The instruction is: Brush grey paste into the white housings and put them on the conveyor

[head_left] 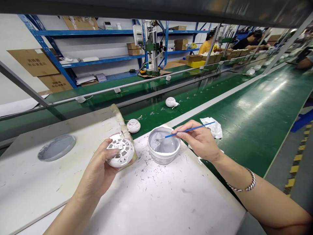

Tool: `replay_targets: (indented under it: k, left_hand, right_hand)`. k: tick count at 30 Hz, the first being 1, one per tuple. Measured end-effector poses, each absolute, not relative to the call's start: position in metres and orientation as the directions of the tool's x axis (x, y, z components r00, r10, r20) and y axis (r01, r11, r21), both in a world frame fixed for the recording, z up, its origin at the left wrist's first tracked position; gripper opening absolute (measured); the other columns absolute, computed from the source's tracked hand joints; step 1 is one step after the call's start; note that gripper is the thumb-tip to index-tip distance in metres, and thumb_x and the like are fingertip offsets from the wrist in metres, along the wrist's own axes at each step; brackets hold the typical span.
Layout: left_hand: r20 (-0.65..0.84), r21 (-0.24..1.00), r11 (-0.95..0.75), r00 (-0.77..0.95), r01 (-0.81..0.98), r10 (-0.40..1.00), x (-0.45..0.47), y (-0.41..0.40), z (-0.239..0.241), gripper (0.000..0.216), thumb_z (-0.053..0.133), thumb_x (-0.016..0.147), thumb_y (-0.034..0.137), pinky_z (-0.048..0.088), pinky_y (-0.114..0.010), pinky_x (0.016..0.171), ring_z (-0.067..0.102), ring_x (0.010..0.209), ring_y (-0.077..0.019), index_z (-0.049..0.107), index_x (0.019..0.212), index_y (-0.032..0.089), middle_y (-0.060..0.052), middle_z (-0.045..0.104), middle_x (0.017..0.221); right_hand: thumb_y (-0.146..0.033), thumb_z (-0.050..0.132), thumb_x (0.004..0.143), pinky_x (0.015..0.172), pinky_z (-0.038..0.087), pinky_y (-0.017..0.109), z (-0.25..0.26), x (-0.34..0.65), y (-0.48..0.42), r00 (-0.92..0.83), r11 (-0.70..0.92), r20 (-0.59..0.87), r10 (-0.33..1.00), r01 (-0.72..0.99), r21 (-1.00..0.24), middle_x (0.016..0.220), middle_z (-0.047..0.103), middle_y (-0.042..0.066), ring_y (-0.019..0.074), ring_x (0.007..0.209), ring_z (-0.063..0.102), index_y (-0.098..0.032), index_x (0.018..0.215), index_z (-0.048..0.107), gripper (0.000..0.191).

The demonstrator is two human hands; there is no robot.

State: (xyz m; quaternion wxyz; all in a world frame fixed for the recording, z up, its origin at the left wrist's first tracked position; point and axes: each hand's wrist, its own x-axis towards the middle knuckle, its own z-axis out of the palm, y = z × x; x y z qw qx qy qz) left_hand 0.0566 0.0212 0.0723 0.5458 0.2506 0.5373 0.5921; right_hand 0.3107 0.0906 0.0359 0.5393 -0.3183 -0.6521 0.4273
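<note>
View: head camera, looking forward and down at both hands over a work station on a production line.

Left hand: the left hand (97,166) was closed around a round white perforated housing (120,152), with the fingers curled behind it, and it held the housing up just above the tabletop.

Task thing's place: the housing sat in the left hand, tilted with its slotted face toward the camera, just left of the tub.

Right hand: the right hand (198,142) pinched a thin blue-handled brush (189,132) between thumb and fingers, and its tip reached into the tub.

Tub: a white tub (161,158) of grey paste (163,143) stood on the tabletop between the hands, its inner wall smeared grey.

Tabletop: the white tabletop (151,202) was flecked with grey marks. A round grey-coated lid (56,148) lay to the left, and a second perforated white part (133,125) sat beyond the housing.

Wrist: a twisted silver bangle (244,182) circled the right wrist.

Beyond: a green conveyor belt (244,107) ran past, carrying a white round part (170,102), with crumpled tissue (212,127) at its near edge.

Background: blue metal shelving (73,32) held cartons, and co-workers sat far along the line, one in a yellow top (207,47).
</note>
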Motion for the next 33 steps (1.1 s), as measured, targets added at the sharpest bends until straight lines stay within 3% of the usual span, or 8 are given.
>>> replay_targets:
  k: [6, 11, 15, 19, 22, 25, 29, 33]
  left_hand:
    - [-0.305, 0.896, 0.173, -0.284, -0.41, 0.909, 0.053, 0.022, 0.071, 0.031, 0.062, 0.071, 0.018, 0.062, -0.038, 0.062, 0.065, 0.083, -0.0222, 0.063, 0.102, 0.018, -0.008, 0.066, 0.105]
    - [-0.241, 0.94, 0.146, -0.298, -0.308, 0.924, 0.056, 0.018, 0.076, 0.079, 0.067, 0.071, 0.015, 0.063, -0.04, 0.061, 0.067, 0.087, -0.0228, 0.034, 0.14, 0.034, -0.007, 0.061, 0.12]
    - [-0.143, 0.975, 0.081, -0.306, -0.207, 0.941, 0.051, 0.018, 0.071, 0.094, 0.079, 0.064, 0.017, 0.062, -0.032, 0.066, 0.068, 0.088, -0.0205, 0.029, 0.14, 0.041, -0.006, 0.057, 0.124]
    - [-0.028, 0.987, -0.031, -0.358, -0.159, 0.933, 0.04, 0.022, 0.062, 0.085, 0.082, 0.063, 0.019, 0.058, -0.02, 0.063, 0.068, 0.082, -0.0156, 0.033, 0.13, 0.037, -0.003, 0.062, 0.11]
    - [0.014, 0.976, -0.095, -0.383, -0.194, 0.923, 0.034, 0.027, 0.058, 0.073, 0.081, 0.065, 0.02, 0.061, -0.026, 0.058, 0.068, 0.075, -0.0174, 0.035, 0.12, 0.036, -0.001, 0.064, 0.099]
    - [-0.112, 0.955, -0.001, -0.366, -0.295, 0.924, 0.033, 0.028, 0.061, 0.055, 0.076, 0.07, 0.023, 0.063, -0.038, 0.056, 0.07, 0.079, -0.0233, 0.043, 0.113, 0.032, -0.003, 0.064, 0.107]
    - [-0.304, 0.887, 0.18, -0.244, -0.426, 0.921, 0.043, 0.021, 0.076, 0.048, 0.062, 0.08, 0.019, 0.063, -0.042, 0.06, 0.069, 0.092, -0.0268, 0.05, 0.123, 0.036, -0.005, 0.057, 0.128]
    - [-0.328, 0.882, 0.226, -0.193, -0.415, 0.925, 0.052, 0.014, 0.084, 0.041, 0.065, 0.074, 0.013, 0.063, -0.042, 0.066, 0.067, 0.09, -0.024, 0.06, 0.11, 0.032, -0.003, 0.063, 0.113]
  right_hand:
    - [-0.03, 0.075, 0.078, 0.06, 0.056, 0.023, 0.044, 0.308, 0.093, -0.213, 0.285, 0.315, 0.925, -0.159, -0.945, 0.079, 0.072, 0.003, 0.0147, 0.072, 0.071, -0.019, 0.078, 0.062, 0.017]
    - [-0.032, 0.077, 0.076, 0.055, 0.053, 0.02, 0.043, 0.312, 0.096, -0.213, 0.192, 0.246, 0.946, -0.243, -0.951, 0.081, 0.073, 0.003, 0.0132, 0.069, 0.071, -0.018, 0.077, 0.061, 0.021]
    - [-0.033, 0.079, 0.074, 0.056, 0.052, 0.016, 0.04, 0.316, 0.102, -0.192, 0.034, 0.116, 0.974, -0.381, -0.924, 0.083, 0.074, 0.002, 0.012, 0.074, 0.071, -0.018, 0.077, 0.063, 0.021]
    - [-0.033, 0.081, 0.071, 0.056, 0.053, 0.013, 0.041, 0.316, 0.105, -0.182, -0.094, -0.007, 0.983, -0.478, -0.873, 0.072, 0.072, -0.001, 0.01, 0.07, 0.071, -0.019, 0.074, 0.064, 0.023]
    - [-0.036, 0.083, 0.068, 0.055, 0.054, 0.013, 0.041, 0.315, 0.106, -0.169, -0.13, -0.048, 0.984, -0.517, -0.846, 0.066, 0.071, -0.002, 0.0102, 0.067, 0.071, -0.02, 0.072, 0.063, 0.026]
    - [-0.036, 0.083, 0.068, 0.055, 0.055, 0.014, 0.04, 0.314, 0.106, -0.146, -0.124, -0.056, 0.988, -0.511, -0.85, 0.066, 0.071, -0.002, 0.0114, 0.067, 0.071, -0.02, 0.071, 0.063, 0.026]
    - [-0.029, 0.082, 0.071, 0.066, 0.057, 0.017, 0.039, 0.313, 0.104, -0.148, -0.052, 0.026, 0.989, -0.498, -0.866, 0.081, 0.074, -0.001, 0.0112, 0.074, 0.071, -0.02, 0.073, 0.063, 0.021]
    - [-0.028, 0.079, 0.074, 0.07, 0.057, 0.017, 0.04, 0.313, 0.101, -0.149, 0.032, 0.122, 0.981, -0.496, -0.868, 0.088, 0.074, -0.002, 0.0096, 0.076, 0.071, -0.021, 0.076, 0.063, 0.017]
